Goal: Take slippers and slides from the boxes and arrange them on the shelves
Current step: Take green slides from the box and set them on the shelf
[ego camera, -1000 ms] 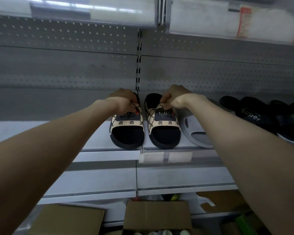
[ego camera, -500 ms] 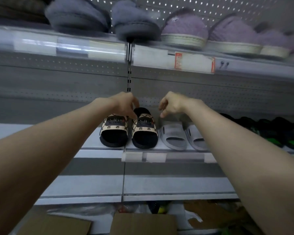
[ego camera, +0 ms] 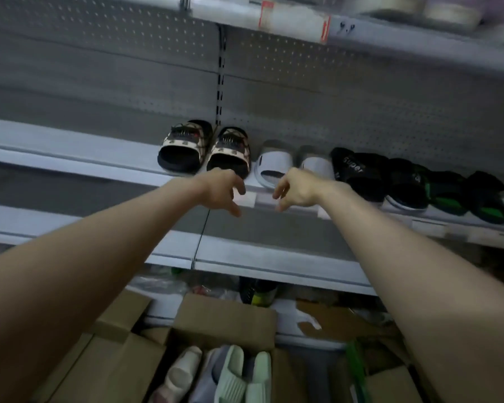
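Left hand (ego camera: 220, 193) and right hand (ego camera: 296, 191) both empty, fingers loosely curled, at the shelf (ego camera: 70, 158) edge; green slides (ego camera: 245, 376) stand lengthwise-up in the box (ego camera: 224, 318) well below the shelf, more under the left hand, probably nearer.

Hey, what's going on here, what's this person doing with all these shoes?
A person is stocking a shop shelf with slides. The patterned pair sits on it beside a white pair and a row of black slides. The left hand and right hand hang loose and empty in front of the shelf edge. Below, an open cardboard box holds more, including pale green slides.
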